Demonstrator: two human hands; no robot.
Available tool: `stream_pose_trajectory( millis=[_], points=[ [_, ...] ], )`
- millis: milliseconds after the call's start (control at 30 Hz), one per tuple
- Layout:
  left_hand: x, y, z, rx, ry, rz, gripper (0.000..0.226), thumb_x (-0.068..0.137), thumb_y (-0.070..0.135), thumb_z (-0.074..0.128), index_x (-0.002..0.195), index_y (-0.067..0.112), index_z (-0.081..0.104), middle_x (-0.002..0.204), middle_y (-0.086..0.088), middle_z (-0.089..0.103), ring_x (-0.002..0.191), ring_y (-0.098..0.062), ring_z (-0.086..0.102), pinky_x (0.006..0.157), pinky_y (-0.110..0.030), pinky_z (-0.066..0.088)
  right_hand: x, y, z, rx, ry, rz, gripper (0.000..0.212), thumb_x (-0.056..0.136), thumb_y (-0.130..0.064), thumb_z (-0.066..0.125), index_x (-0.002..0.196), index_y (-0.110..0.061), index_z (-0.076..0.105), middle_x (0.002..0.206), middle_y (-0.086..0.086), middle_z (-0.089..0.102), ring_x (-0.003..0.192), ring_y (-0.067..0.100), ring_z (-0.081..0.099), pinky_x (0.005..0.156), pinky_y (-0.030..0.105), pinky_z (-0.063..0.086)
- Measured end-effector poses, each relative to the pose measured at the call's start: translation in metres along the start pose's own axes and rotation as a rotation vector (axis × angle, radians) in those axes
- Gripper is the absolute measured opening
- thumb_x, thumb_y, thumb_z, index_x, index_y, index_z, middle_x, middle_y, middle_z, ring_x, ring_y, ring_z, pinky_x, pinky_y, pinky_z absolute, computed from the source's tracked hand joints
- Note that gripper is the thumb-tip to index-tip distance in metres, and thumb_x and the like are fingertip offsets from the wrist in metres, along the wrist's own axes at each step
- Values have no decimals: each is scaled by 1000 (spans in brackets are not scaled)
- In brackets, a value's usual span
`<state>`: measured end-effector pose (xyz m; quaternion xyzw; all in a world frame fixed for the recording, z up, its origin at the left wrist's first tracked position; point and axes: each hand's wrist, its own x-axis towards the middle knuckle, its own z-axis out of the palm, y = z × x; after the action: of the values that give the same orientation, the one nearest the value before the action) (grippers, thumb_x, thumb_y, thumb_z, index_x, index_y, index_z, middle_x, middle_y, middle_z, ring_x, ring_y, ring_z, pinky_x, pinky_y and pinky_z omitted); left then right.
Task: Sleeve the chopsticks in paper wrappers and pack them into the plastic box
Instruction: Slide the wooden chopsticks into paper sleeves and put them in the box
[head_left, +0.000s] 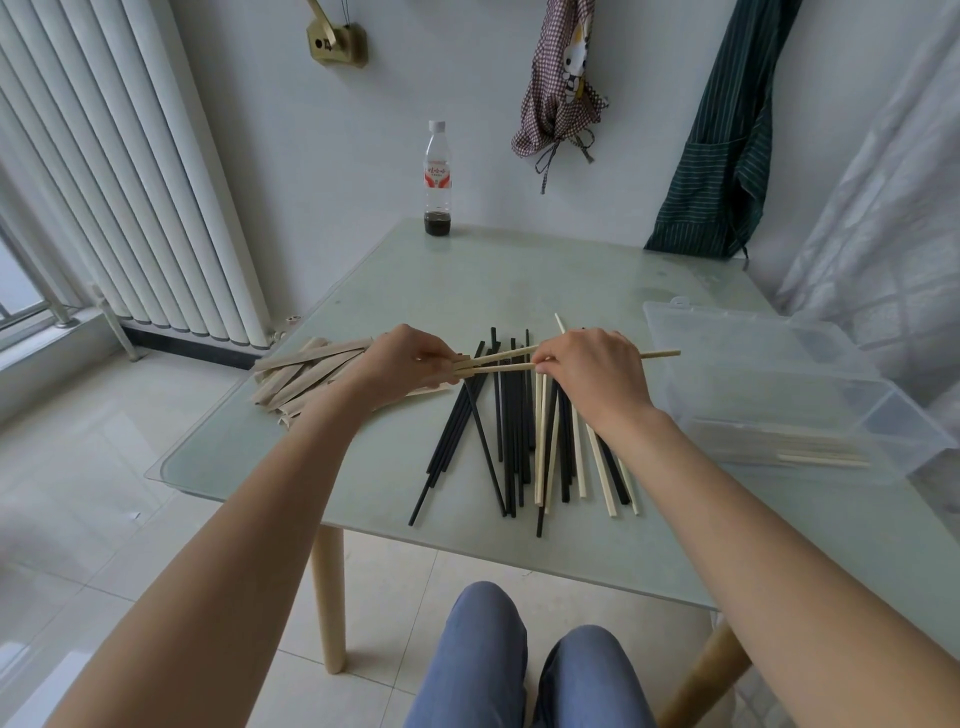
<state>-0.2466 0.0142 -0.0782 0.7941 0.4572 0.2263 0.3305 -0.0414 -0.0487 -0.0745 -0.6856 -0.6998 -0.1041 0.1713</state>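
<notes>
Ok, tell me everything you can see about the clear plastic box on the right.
The plastic box is clear and rectangular, with thin see-through walls and a small hanging tab on its far rim. It sits open on the right side of the glass table, partly cut off at the frame edge. Several pale sticks, seemingly sleeved chopsticks, lie along its bottom near the front wall. Neither hand touches it; the held chopsticks' tips reach toward its left wall.

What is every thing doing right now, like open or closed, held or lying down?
Left hand: pinching a paper wrapper.
Right hand: gripping two pale chopsticks, their tips at the wrapper's mouth.
Loose chopsticks: lying in a mixed black and pale pile.
Wrapper pile: lying flat.
Plastic box: open, a few sleeved pairs inside.
Bottle: upright, capped, nearly empty.
</notes>
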Motion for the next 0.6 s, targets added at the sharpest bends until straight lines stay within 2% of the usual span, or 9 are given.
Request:
stream_pose_trajectory(
  millis=[67,133,167,300,333,433,533,600],
  points=[
    [-1,0,0,-59,-2,-13,9,90,11,59,91,13,68,77,8,69,65,5,63,69,-8,49,0,-1,-1,-65,6,-18,20,93,-27,56,107,-26,71,102,-3,71,95,20,64,89,34,40],
    [-2,-1,1,-95,4,-29,6,91,11,59,90,11,65,81,2,71,75,-10,66,77,-24,51,1,-1,-1,-40,16,2,20,94,-27,55,105,-26,72,103,-3,70,95,20,62,88,34,37],
    [-2,-2,0,-102,6,-30,6,91,11,59,90,10,64,82,1,72,76,-13,66,78,-27,51,0,0,-2,-11,17,16,20,94,-28,55,105,-26,72,103,-3,69,97,20,61,89,35,35],
    [-1,-6,0,-93,-1,-31,6,90,11,60,88,11,65,64,18,69,61,-1,63,67,-12,49,0,1,-2,92,1,37,21,94,-27,55,108,-26,71,105,-1,67,103,20,57,94,35,36],
    [0,-7,0,-82,4,-42,6,90,11,61,86,13,65,59,20,68,58,0,61,66,-12,48,-1,1,-2,114,-7,33,22,93,-27,55,110,-26,70,105,-1,67,104,20,56,95,35,36],
    [2,-10,1,-90,5,-37,8,89,11,62,83,16,66,58,18,68,55,0,60,70,-20,48,0,2,-2,164,-27,31,22,93,-27,57,110,-26,70,103,-1,66,103,18,55,95,34,34],
    [1,-7,1,-109,7,-25,6,89,8,61,91,8,67,61,15,68,55,2,59,64,-12,46,1,3,-2,215,-22,44,21,91,-26,59,108,-25,71,100,-1,66,100,19,56,95,34,35],
    [2,-7,2,-64,15,-33,7,88,14,63,88,18,68,70,5,71,65,-8,58,69,-21,44,0,3,-1,234,-5,53,20,90,-25,61,106,-24,72,100,0,67,99,19,57,96,36,36]
  ],
)
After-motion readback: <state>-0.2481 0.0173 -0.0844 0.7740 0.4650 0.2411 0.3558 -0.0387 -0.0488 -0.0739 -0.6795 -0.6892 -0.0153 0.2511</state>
